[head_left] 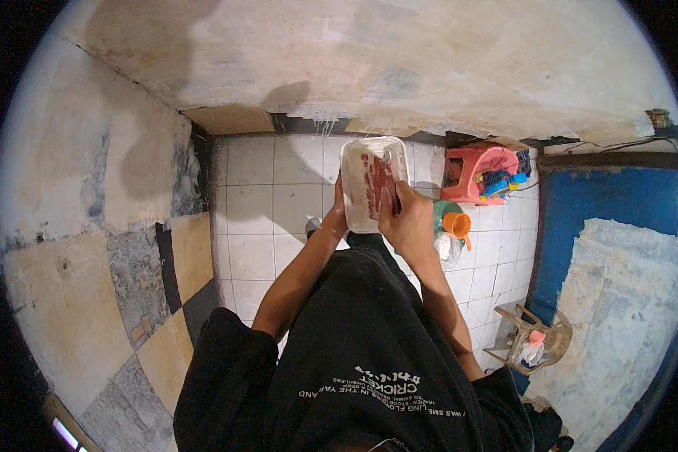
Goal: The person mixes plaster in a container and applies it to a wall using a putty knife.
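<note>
Torso: black shirt (pixel 369 354) with pale lettering, nearest the lens, filling the lower centre; both forearms rise from it toward 12 o'clock.
Tray: shallow white rectangular tray (pixel 369 184) smeared with red-brown paste, held upright in front of the body just above centre, over the white tiled floor (pixel 256 203).
Left hand: left hand (pixel 339 215) grips the tray's left edge from behind; fingers curled round the rim, mostly hidden by the tray.
Right hand: right hand (pixel 405 222) at the tray's lower right corner; fingers closed on a flat scraper (pixel 388 177) laid against the red paste. The blade is coated and hard to make out.
Foot: a pale shoe tip (pixel 313 224) shows on the tiles at 9 o'clock of the left wrist.
Cup: orange plastic cup (pixel 457 224) with a handle, at 3 o'clock of the right hand, beside a green vessel (pixel 443 207) and a clear bag (pixel 448 248).
Stool: red plastic stool (pixel 478 173) at 2 o'clock of the tray, with a blue and yellow object (pixel 499 182) touching it.
Basket: tan wire-frame basket (pixel 539 339) holding a bag, at 4 o'clock, well apart.
Walls: patched plaster wall (pixel 399 68) at 12 o'clock; blue-painted wall (pixel 603 203) at 3 o'clock; checkered wall (pixel 90 286) at 9 o'clock.
</note>
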The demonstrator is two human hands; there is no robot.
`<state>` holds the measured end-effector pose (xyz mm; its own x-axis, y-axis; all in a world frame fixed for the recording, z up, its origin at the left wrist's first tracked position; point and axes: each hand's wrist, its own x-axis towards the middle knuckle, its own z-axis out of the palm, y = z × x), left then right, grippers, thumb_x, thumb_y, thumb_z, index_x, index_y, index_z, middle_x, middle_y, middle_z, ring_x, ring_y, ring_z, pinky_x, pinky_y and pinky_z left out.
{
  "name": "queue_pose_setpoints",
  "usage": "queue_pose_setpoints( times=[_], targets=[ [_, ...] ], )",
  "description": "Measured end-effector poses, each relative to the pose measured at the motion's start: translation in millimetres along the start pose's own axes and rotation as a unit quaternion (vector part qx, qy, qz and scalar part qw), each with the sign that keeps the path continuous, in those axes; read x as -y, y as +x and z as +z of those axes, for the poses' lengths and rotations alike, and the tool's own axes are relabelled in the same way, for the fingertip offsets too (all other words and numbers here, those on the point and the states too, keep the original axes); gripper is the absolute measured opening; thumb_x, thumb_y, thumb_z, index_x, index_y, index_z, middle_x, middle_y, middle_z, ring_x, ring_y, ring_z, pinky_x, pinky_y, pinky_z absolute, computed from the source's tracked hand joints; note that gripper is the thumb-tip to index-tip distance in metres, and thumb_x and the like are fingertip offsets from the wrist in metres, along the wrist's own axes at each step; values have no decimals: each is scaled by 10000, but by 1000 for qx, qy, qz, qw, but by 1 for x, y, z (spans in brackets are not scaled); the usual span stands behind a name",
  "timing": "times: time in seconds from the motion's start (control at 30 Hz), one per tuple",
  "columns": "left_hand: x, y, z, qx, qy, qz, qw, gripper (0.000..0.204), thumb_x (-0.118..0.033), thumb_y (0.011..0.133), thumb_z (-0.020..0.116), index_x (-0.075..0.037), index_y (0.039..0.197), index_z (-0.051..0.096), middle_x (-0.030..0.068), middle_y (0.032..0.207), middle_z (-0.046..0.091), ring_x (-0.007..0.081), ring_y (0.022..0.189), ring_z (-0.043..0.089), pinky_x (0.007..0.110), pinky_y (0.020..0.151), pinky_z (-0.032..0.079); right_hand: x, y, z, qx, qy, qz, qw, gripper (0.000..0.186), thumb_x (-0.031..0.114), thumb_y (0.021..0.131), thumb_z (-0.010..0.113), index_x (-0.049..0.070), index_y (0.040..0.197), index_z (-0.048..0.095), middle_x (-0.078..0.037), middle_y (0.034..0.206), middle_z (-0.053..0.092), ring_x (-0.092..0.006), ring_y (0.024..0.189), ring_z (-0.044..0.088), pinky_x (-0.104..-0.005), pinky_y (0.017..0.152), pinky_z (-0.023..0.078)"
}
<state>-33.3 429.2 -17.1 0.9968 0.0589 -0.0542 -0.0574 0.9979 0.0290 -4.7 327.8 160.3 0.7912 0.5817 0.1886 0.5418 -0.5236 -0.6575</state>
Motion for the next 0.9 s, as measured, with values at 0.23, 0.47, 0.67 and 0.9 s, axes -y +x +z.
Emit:
queue_pose_setpoints(
  times=[0.23, 0.47, 0.67, 0.9],
  targets=[
    [3, 1, 4, -57, -21, 20, 998, 550, -519, 930, 418, -96, 1268, 511, 87, 1181, 576, 243, 1061, 569, 414, 956, 461, -9, -2, 15, -9, -3, -40, 999, 179, 46, 799, 606, -26, 682, 490, -211, 560, 497, -391, 511, 521, -416, 495, 408],
    [4, 4, 3, -86, 10, -1, 996, 687, -594, 902, 339, -89, 1357, 438, 124, 1302, 522, 287, 1167, 528, 449, 1011, 430, -7, 1, -1, -25, 10, -2, 1000, 203, 53, 806, 607, -30, 662, 491, -204, 538, 482, -347, 465, 497, -391, 476, 399],
    [7, 3, -11, 96, -107, -21, 989, 677, -571, 908, 347, -91, 1381, 407, 125, 1336, 499, 298, 1188, 515, 455, 1024, 418, -18, -1, 13, -23, 10, -28, 999, 203, 58, 803, 611, -28, 664, 491, -203, 560, 496, -334, 466, 491, -377, 476, 388],
    [15, -1, 5, 70, 3, 72, 995, 626, -511, 927, 355, -83, 1382, 394, 126, 1337, 491, 295, 1194, 506, 457, 1023, 415, 5, -2, -11, -25, 11, -2, 1000, 198, 48, 796, 619, -23, 664, 490, -194, 566, 491, -324, 462, 468, -375, 472, 367]
  ],
)
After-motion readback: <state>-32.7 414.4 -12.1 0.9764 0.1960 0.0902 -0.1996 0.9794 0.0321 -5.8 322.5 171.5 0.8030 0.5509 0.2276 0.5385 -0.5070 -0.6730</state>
